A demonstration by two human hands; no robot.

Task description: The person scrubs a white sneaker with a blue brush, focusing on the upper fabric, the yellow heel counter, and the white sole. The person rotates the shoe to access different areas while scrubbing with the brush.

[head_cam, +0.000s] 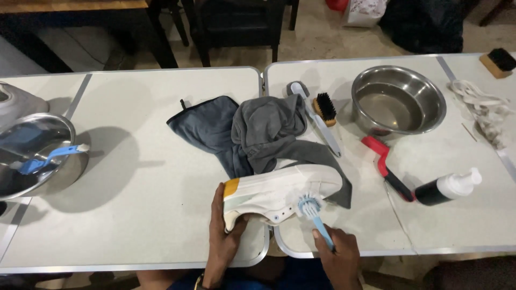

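sneaker (279, 192) at table edge (161, 264), hands gripping

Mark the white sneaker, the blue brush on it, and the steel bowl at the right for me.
white sneaker (279, 189), head view, on its side panel.
blue brush (310, 204), head view, on the round bristle head.
steel bowl (398, 75), head view, on the far rim.

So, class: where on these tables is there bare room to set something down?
Widest free patch: the left table, between the pan and the cloths. A smaller one lies below the bottle. Crowded: around the bowl, brushes, and the shoe.
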